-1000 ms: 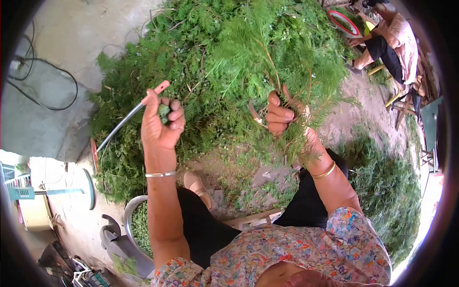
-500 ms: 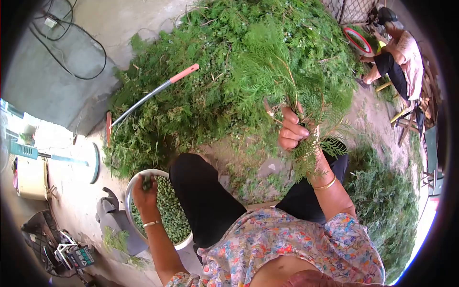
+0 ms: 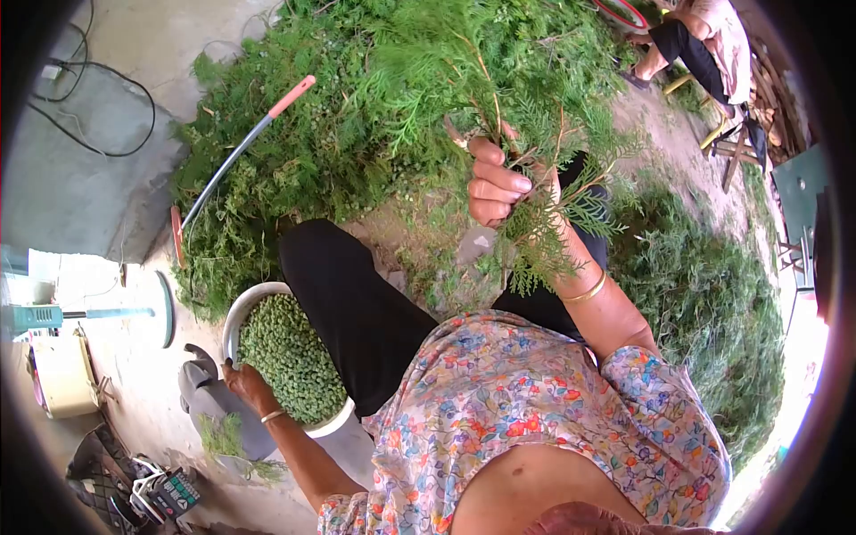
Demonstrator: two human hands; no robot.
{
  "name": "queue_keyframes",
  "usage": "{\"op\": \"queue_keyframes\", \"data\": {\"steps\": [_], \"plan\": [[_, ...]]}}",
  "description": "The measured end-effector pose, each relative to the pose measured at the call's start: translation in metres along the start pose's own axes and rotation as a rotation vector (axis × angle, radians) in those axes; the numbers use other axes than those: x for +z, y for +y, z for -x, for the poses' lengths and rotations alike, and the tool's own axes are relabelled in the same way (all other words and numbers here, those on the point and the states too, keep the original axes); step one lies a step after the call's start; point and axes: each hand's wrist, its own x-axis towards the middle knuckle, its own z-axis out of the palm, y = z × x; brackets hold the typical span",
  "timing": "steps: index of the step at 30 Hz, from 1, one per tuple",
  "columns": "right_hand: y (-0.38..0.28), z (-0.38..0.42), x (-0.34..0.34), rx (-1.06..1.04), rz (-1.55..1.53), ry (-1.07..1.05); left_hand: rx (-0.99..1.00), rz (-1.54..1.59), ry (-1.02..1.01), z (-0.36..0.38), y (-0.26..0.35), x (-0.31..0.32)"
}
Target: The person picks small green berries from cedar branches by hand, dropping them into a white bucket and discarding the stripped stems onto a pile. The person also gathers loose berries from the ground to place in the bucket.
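Observation:
My right hand [image 3: 496, 184] is closed around the stems of a leafy green branch bunch [image 3: 464, 80], held up in front of me over a big heap of cut green branches [image 3: 357, 116]. My left hand [image 3: 245, 385] rests low at the near rim of a metal bowl [image 3: 234, 314] filled with small green seed cones [image 3: 290, 357]. Whether its fingers grip the rim is not clear. A bangle sits on each wrist.
A long metal tool with a pink handle [image 3: 245, 143] lies on the heap. Black cables [image 3: 98, 116] run over concrete at the left. A grey watering can [image 3: 209, 401] stands by the bowl. Another person [image 3: 704, 45] sits at the top right. More greenery [image 3: 713, 294] lies to the right.
My left hand, holding green cones up near the heap a second ago, dropped to the bowl and now rests at its rim. My right hand keeps the branch bunch raised.

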Motion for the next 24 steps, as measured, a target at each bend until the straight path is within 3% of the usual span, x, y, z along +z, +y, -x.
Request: {"op": "queue_keyframes", "data": {"steps": [3, 5, 7, 8, 11, 12, 15, 16, 17, 18, 20, 22, 24], "plan": [[0.005, 0.003, -0.001, -0.015, 0.003, 0.004, -0.044, 0.262, -0.06, 0.008, 0.02, -0.016], [0.008, 0.006, 0.0, -0.021, -0.005, -0.006, -0.073, 0.263, -0.005, 0.011, 0.011, -0.015], [0.009, 0.006, 0.0, -0.02, -0.008, -0.022, -0.319, 0.318, -0.259, 0.013, 0.0, -0.02], [0.009, 0.007, 0.0, 0.003, -0.009, -0.042, -0.316, 0.323, -0.255, 0.013, -0.011, -0.017], [0.009, 0.009, -0.005, 0.038, -0.024, -0.072, 0.017, 0.052, -0.142, 0.025, -0.025, -0.005], [0.009, 0.01, -0.008, 0.059, -0.023, -0.116, -0.035, -0.001, -0.158, 0.032, -0.024, -0.007], [0.01, 0.012, -0.018, 0.088, -0.041, -0.22, -0.109, -0.162, -0.189, 0.044, 0.036, -0.024], [0.011, 0.013, -0.018, 0.099, -0.04, -0.264, -0.052, 0.067, -0.082, 0.045, 0.035, -0.017], [0.011, 0.014, -0.018, 0.109, -0.04, -0.306, -0.049, 0.071, -0.083, 0.047, 0.053, -0.02], [0.013, 0.015, -0.032, 0.102, -0.087, -0.409, 0.012, 0.168, -0.091, 0.052, 0.09, -0.031], [0.013, 0.016, -0.032, 0.088, -0.069, -0.401, 0.072, 0.265, -0.101, 0.064, 0.16, -0.045], [0.014, 0.017, -0.03, 0.076, -0.057, -0.395, 0.18, 0.593, -0.165, 0.08, 0.225, -0.05], [0.018, 0.02, -0.025, -0.019, -0.021, -0.304, 0.227, 0.697, -0.384, 0.106, 0.274, -0.052]]}}
